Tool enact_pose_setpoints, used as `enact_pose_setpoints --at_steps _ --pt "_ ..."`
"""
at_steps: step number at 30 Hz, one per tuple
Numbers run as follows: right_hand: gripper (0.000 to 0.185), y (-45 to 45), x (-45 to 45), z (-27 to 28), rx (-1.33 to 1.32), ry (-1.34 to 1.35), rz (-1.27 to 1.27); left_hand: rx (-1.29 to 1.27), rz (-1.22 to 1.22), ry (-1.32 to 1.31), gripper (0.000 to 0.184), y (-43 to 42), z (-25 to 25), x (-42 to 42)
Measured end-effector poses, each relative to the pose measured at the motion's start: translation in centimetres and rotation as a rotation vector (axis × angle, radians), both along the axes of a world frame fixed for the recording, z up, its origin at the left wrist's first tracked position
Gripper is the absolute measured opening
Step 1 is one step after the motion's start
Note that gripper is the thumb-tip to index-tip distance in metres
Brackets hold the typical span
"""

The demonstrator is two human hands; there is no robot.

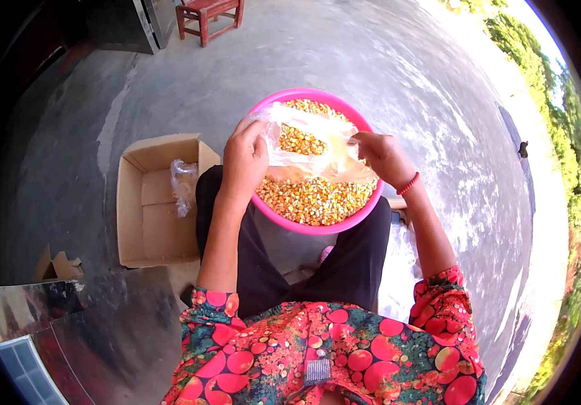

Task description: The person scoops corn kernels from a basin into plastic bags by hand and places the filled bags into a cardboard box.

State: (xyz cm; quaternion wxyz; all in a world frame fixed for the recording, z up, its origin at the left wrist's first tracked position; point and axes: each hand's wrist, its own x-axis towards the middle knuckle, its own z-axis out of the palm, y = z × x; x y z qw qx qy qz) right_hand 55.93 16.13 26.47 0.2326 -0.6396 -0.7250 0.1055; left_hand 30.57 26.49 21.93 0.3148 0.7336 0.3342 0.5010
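Observation:
A pink basin point(284, 225) full of yellow corn kernels point(317, 202) rests on my knees. Above the corn, a clear plastic bag point(290, 162) is spread between my two hands. My left hand point(244, 152) grips the bag's left side, fingers bent round its edge. On the other side, my right hand point(384, 156), with a red bead bracelet at the wrist, pinches the bag's right edge. Kernels show through the bag's mouth or film; whether any lie inside it I cannot tell.
An open cardboard box point(155, 196) stands on the concrete floor to my left, with a crumpled plastic bag point(184, 187) in it. A red wooden stool point(204, 19) is further ahead. White plastic point(397, 277) lies beside my right leg.

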Motion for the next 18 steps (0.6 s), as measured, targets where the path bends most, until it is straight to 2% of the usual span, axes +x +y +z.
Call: enact_pose_setpoints --at_steps 2,5,6,9,11,12,14,15,16,18 --pt "0.021 0.4 0.0 0.9 -0.084 0.549 -0.057 -0.028 0.021 0.096 0.029 0.0 1.6 -0.9" --pt "0.024 1.0 -0.1 5.9 -0.017 0.847 -0.077 -0.052 -0.037 0.273 0.026 0.7 4.1 -1.9" --pt "0.026 1.4 -0.1 7.6 0.033 0.951 -0.07 -0.036 -0.056 0.345 0.029 0.9 6.5 -2.1" --pt "0.028 2.4 0.4 9.9 0.134 1.145 0.045 -0.03 -0.093 0.235 0.024 1.8 9.5 -1.4" --pt "0.029 2.5 -0.1 11.5 0.198 1.145 0.036 -0.009 -0.189 -0.008 0.021 2.0 11.9 -0.9" --pt "0.031 2.4 -1.0 12.1 0.256 1.131 0.013 -0.009 -0.186 -0.008 0.021 1.9 13.0 -0.7" --pt "0.035 2.0 -2.6 12.9 0.291 1.06 0.017 0.056 -0.274 -0.306 0.019 1.9 14.3 -0.4" --pt "0.039 1.8 -3.3 13.0 0.328 0.988 0.02 0.126 -0.348 -0.156 0.034 2.2 13.9 -0.4" --pt "0.039 1.7 -3.8 12.7 0.326 0.987 0.02 0.205 -0.425 -0.017 0.063 2.4 13.6 -0.4" --pt "0.047 1.6 -4.8 11.9 0.321 0.762 0.134 0.027 -0.427 -0.478 0.028 0.8 14.3 1.9"
